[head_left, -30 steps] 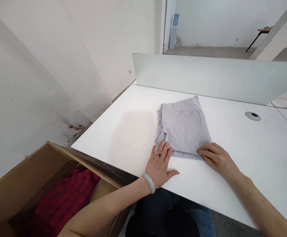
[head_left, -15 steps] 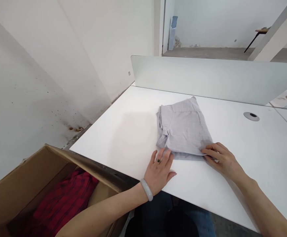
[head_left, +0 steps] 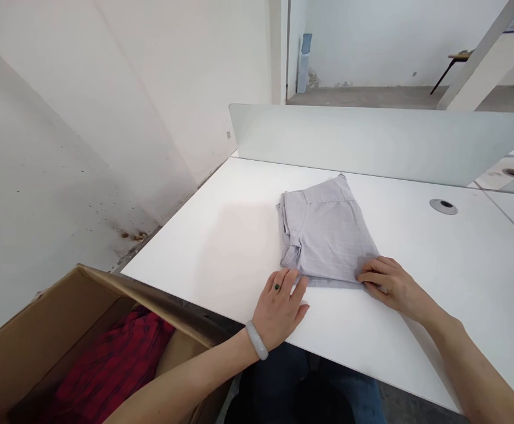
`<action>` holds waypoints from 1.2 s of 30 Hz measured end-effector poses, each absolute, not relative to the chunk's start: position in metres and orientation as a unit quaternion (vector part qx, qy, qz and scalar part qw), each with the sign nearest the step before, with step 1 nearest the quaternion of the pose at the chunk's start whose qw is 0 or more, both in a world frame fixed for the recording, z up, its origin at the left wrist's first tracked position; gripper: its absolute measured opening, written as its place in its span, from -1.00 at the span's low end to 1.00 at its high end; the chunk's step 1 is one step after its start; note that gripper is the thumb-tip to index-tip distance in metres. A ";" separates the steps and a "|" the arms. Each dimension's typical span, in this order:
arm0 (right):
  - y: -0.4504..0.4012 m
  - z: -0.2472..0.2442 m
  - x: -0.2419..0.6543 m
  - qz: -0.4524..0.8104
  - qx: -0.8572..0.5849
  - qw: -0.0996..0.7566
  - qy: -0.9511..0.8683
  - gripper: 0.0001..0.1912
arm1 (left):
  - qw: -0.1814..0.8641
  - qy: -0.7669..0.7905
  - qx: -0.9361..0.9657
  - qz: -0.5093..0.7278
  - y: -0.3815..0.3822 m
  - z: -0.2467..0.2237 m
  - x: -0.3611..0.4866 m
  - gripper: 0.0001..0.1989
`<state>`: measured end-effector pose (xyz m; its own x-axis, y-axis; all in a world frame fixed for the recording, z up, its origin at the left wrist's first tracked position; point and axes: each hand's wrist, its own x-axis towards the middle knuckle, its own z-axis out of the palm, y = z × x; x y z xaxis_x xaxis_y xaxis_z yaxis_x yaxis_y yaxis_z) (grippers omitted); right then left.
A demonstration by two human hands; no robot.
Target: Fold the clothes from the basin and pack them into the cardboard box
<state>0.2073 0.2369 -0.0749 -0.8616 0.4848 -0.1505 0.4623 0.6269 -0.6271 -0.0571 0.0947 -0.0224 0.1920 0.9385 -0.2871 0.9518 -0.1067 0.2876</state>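
Note:
A folded light grey garment (head_left: pixel 327 229) lies on the white table (head_left: pixel 239 235). My left hand (head_left: pixel 278 306), with a ring and a pale bangle, rests at the garment's near left corner, fingers spread, their tips touching its lower edge. At the near right corner, my right hand (head_left: pixel 384 285) pinches the cloth between thumb and fingers.
An open cardboard box (head_left: pixel 57 318) with a red and dark checked cloth (head_left: pixel 115 365) stands at lower left, against the table's near edge. A frosted partition (head_left: pixel 349 141) runs along the back. A round cable grommet (head_left: pixel 443 206) sits at right.
The view has shifted slightly. My right hand's fingers have closed a little more on the garment's corner, and less of the lower layer shows beneath the near edge.

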 end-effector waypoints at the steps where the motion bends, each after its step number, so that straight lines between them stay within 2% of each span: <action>1: 0.237 -0.074 0.207 0.346 -0.264 0.013 -0.900 -0.81 | 0.193 0.632 0.750 -0.008 0.096 -0.023 -0.058 -0.48; 4: 0.238 -0.072 0.206 0.363 -0.271 0.016 -0.891 -0.81 | 0.182 0.626 0.758 -0.018 0.097 -0.031 -0.060 -0.29; 6: 0.240 -0.072 0.206 0.377 -0.278 0.018 -0.883 -0.80 | 0.209 0.622 0.754 -0.040 0.094 -0.037 -0.062 -0.25; 13: 0.242 -0.070 0.216 0.401 -0.301 0.005 -0.865 -0.78 | 0.291 0.612 0.732 -0.079 0.087 -0.040 -0.067 -0.19; 18: 0.234 -0.069 0.237 0.338 -0.361 0.032 -0.868 -0.84 | 0.308 0.613 0.724 -0.077 0.089 -0.039 -0.066 -0.20; 24: 0.226 -0.063 0.247 0.377 -0.403 -0.031 -0.833 -0.78 | 0.326 0.617 0.714 -0.056 0.088 -0.037 -0.066 -0.21; 27: 0.234 -0.059 0.246 0.437 -0.426 -0.028 -0.791 -0.76 | 0.348 0.619 0.704 -0.014 0.092 -0.033 -0.069 -0.33; 30: 0.253 -0.063 0.242 0.473 -0.515 0.004 -0.715 -0.66 | 0.394 0.650 0.645 0.084 0.103 -0.029 -0.077 -0.49; 33: 0.281 -0.079 0.229 0.519 -0.623 0.035 -0.584 -0.56 | 0.486 0.715 0.463 0.194 0.118 -0.026 -0.088 -0.35; 36: 0.306 -0.098 0.209 0.597 -0.652 0.044 -0.465 -0.44 | 0.612 0.708 0.226 0.271 0.132 -0.023 -0.097 -0.15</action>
